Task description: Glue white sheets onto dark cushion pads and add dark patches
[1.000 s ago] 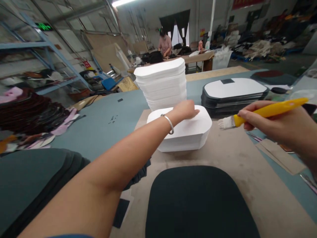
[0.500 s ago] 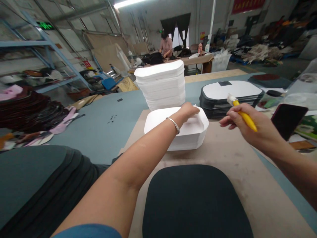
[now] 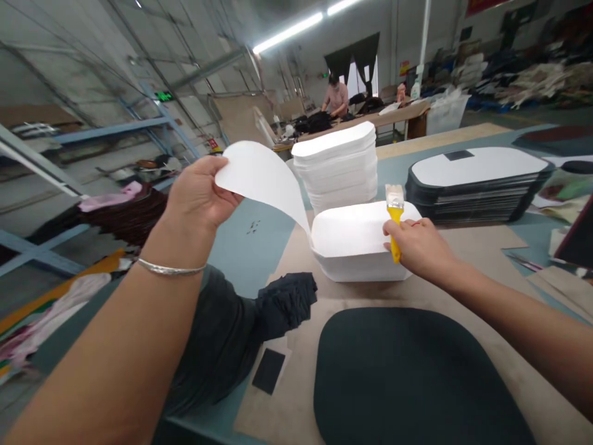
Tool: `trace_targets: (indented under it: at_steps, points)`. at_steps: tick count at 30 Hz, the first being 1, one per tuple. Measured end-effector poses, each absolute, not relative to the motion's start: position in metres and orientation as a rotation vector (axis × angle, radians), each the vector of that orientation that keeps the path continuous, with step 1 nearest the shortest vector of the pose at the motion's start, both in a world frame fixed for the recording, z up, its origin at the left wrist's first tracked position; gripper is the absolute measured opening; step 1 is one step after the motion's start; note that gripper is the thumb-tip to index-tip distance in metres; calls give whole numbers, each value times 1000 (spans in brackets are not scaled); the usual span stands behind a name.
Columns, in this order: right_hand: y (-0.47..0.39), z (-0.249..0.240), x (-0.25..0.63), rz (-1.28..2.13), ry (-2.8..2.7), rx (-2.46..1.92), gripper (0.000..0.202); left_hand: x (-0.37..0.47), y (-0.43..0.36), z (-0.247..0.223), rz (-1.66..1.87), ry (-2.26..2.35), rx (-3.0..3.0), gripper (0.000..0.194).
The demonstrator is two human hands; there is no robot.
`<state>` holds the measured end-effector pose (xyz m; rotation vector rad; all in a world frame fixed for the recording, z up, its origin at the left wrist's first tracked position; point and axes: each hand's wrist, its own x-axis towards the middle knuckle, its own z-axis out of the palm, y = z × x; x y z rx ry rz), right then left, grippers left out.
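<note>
My left hand pinches the edge of a thin white sheet, which curves up and away from the near white stack; its far end still meets the stack's left side. In my right hand is a paintbrush with a yellow handle, bristles pointing up, held at the front right of that stack. Closer to me a dark rounded panel lies flat on the brown board.
Behind stands a taller white stack. To its right is a dark stack topped with white. Dark fabric pieces and a small black square lie at left. A person works at a far table.
My left hand has drawn the white sheet up and to the left off the stack. My right hand with the brush has come leftward to the stack. The view has turned left.
</note>
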<state>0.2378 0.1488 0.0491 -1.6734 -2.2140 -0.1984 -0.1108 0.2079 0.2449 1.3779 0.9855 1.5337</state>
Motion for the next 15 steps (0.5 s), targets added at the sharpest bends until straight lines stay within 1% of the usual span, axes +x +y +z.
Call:
trace_targets:
  at_steps: [2, 4, 8, 11, 13, 15]
  points:
    - [149, 50, 239, -204, -2219, -1672, 16, -116, 194, 257, 1514, 872, 1402, 35]
    - [150, 50, 240, -184, -2201, -1665, 17, -104, 182, 264, 1503, 811, 1436, 35]
    - [147, 52, 239, -48, -2100, -1611, 16, -57, 158, 269, 1527, 790, 1460, 20]
    - [135, 57, 233, 115, -2015, -1510, 20, -23, 136, 269, 1555, 700, 1419, 11]
    - [124, 62, 227, 305, -1887, -1375, 27, -7, 119, 269, 1513, 561, 1366, 16]
    - [113, 70, 222, 571, -1676, -1193, 35, 5, 105, 268, 1458, 466, 1333, 23]
